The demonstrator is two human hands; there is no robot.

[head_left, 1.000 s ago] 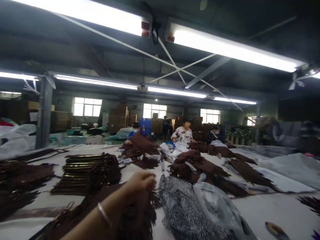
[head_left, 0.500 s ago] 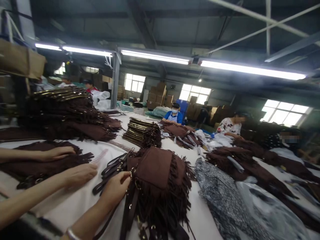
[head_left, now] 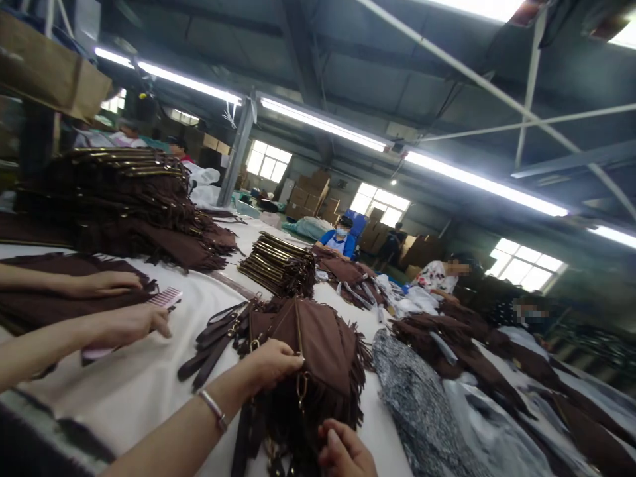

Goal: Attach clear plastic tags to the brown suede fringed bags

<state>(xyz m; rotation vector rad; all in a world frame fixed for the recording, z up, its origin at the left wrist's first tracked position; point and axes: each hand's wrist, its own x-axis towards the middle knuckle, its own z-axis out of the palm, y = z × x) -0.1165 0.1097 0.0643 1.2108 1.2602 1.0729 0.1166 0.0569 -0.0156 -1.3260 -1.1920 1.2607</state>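
A dark brown fringed bag (head_left: 330, 344) with gold rings and a zipper lies in front of me. My left hand (head_left: 275, 363), with a silver bracelet on the wrist, is closed in a pinch on the bag's top edge by the zipper. Low in the view, my right hand (head_left: 345, 452) is just below the bag's near side, its fingers curled together by the dark fringe; what they hold is hidden. Dark straps (head_left: 213, 341) with gold clips trail from the bag's left side. More straps and clips hang beneath it.
At left, a co-worker's hand (head_left: 134, 324) holds a pink comb (head_left: 166, 298) beside another brown piece (head_left: 54, 285). Beyond stand stacks of brown bags (head_left: 124, 192) and gold-edged pieces (head_left: 278, 262). Grey patterned fabric (head_left: 417, 391) and clear plastic (head_left: 487, 411) lie right.
My left hand has moved right onto the bag's top edge, and the bag's near edge is lifted. My right hand has come into view. The co-worker's comb hand has shifted left.
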